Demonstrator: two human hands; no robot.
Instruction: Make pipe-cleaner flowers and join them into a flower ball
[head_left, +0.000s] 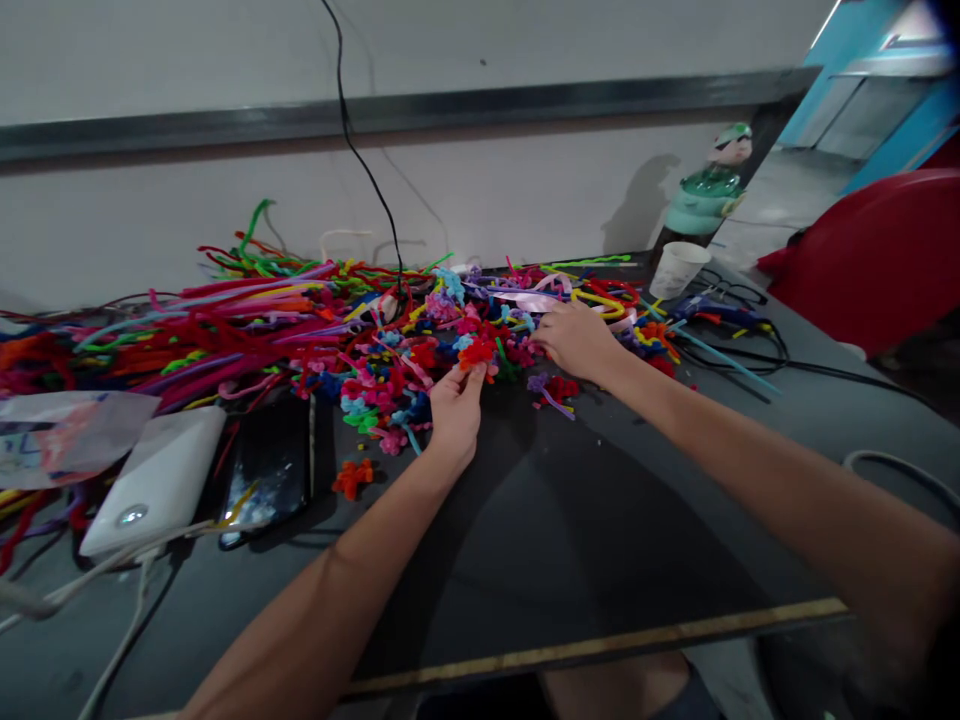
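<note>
My left hand point(455, 415) pinches a red-orange pipe-cleaner flower point(476, 352) between thumb and fingers, at the front of the pile. My right hand point(576, 340) lies at the pile's right part, fingers curled down; what its fingertips hold, if anything, is hidden. Around both hands is a heap of small pipe-cleaner flowers point(375, 385) in pink, red, blue and green. A purple and red flower piece point(555, 390) rests just below my right hand. One orange flower point(352, 479) lies apart, left of my left forearm.
Long loose pipe cleaners point(225, 320) spread over the left back. A white power bank point(154, 480), a black phone point(270, 465) and cables lie at left. At back right stand a paper cup point(678, 270) and a green bottle point(705, 200), near eyeglasses point(731, 287). A red chair point(870, 255) is beyond.
</note>
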